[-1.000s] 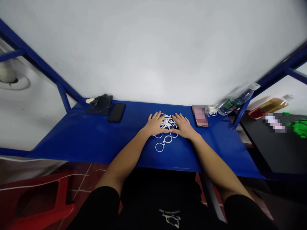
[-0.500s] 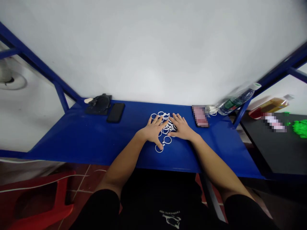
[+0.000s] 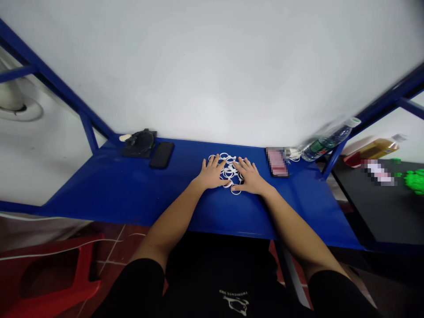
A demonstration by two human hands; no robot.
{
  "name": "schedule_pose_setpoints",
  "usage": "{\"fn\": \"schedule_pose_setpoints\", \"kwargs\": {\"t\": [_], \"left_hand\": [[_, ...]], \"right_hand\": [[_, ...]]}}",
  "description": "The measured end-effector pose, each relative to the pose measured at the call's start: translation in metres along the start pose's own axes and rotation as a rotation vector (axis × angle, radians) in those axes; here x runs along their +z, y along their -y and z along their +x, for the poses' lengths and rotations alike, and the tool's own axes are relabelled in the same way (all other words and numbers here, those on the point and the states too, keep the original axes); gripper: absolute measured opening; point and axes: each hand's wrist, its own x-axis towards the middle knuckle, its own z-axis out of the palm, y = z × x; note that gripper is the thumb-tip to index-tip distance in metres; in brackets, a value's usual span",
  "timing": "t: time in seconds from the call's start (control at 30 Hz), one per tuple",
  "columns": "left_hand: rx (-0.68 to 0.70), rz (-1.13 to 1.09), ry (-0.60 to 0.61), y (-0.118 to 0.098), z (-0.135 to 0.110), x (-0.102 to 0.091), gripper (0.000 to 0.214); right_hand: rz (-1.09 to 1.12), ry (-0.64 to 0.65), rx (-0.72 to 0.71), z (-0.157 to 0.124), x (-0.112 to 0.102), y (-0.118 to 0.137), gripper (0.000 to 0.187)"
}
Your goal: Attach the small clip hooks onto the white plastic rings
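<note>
White rings [image 3: 229, 172] lie left of a bottle [image 3: 381, 146] holding yellow liquid [image 3: 376, 150].

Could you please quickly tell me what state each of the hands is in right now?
Left hand: open, palm down, over the left side of the white rings.
Right hand: open, palm down, over their right side.

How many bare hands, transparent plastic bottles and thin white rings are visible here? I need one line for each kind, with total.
Bare hands: 2
Transparent plastic bottles: 2
Thin white rings: at least 5, overlapping
Total: at least 9
</note>
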Motion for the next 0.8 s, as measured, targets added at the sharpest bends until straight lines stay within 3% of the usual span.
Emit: {"fn": "schedule_pose_setpoints", "kwargs": {"t": [0.23, 0.43, 0.67, 0.8], "left_hand": [[-0.078, -0.04, -0.217, -0.004, 0.011, 0.012, 0.086], [-0.149, -0.062, -0.348, -0.001, 0.017, 0.013, 0.071], [-0.18, -0.125, -0.379, 0.004, 0.019, 0.012, 0.061], [-0.121, -0.174, -0.351, 0.01, 0.02, 0.007, 0.072]], "right_hand": [[-0.036, -0.15, 0.077, 0.009, 0.002, 0.006, 0.076], [0.011, -0.257, 0.082, 0.016, 0.005, -0.004, 0.058], [0.098, -0.507, -0.031, 0.008, -0.01, -0.005, 0.042], [0.115, -0.416, 0.01, -0.003, -0.022, 0.001, 0.045]]}}
